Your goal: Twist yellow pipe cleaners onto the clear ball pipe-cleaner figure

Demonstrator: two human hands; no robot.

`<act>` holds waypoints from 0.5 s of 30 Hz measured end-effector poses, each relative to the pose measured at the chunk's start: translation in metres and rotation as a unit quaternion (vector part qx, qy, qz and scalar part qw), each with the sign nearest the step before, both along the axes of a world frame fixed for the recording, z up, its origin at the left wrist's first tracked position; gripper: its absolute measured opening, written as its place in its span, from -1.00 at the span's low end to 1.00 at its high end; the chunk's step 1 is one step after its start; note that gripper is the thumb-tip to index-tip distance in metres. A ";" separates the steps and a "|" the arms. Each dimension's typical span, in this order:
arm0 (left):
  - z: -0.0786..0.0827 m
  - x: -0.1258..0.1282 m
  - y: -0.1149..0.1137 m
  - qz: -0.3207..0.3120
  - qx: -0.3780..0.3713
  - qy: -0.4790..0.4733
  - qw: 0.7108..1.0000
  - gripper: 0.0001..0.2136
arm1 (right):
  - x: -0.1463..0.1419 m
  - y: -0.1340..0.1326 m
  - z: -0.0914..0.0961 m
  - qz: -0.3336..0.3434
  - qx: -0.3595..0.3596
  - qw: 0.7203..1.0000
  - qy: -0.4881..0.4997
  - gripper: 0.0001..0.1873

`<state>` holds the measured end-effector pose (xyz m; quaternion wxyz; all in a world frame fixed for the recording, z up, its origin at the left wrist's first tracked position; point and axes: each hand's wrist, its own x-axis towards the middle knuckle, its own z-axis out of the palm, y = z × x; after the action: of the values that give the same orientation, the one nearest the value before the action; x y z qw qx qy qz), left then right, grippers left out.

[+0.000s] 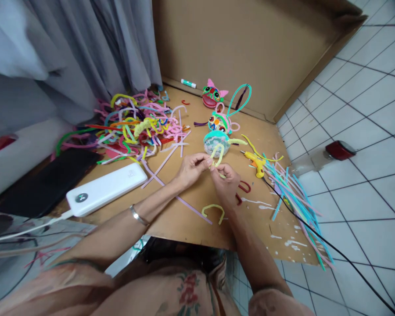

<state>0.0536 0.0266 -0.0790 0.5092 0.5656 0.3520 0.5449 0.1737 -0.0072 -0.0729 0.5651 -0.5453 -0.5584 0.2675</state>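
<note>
My left hand (192, 167) and my right hand (226, 180) meet over the cardboard sheet (191, 219), both pinching a short yellow pipe cleaner (217, 154) bent into a loop. Just beyond my fingers lies a round pale blue pipe-cleaner figure (213, 141). Behind that figure stand a second colourful figure (219, 123) and a pink-eared face figure (212, 95). A curved yellow piece (213, 210) lies near my right wrist.
A big tangle of coloured pipe cleaners (134, 127) fills the left. A white power bank (107, 189) and a black case (46, 180) lie at the left edge. A yellow glue gun (255, 163) with a black cord, straight pipe cleaners (292, 197), and a red-lidded jar (339, 150) sit right.
</note>
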 end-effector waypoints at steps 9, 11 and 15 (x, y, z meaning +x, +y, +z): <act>0.007 0.003 0.004 -0.131 -0.182 -0.208 0.952 -0.56 | -0.002 0.002 0.004 -0.010 0.005 0.998 0.054 -0.73; 0.007 0.004 0.004 -0.129 -0.165 -0.200 0.957 -0.60 | 0.000 0.002 0.003 -0.016 0.012 0.999 0.042 -0.72; 0.004 0.004 0.004 -0.064 -0.118 -0.160 0.978 -0.66 | 0.006 0.001 -0.001 0.007 0.028 1.000 -0.001 -0.73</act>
<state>0.0580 0.0302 -0.0748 0.6560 0.4283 0.2903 0.5495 0.1793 -0.0062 -0.0735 0.5774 -0.5257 -0.5704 0.2549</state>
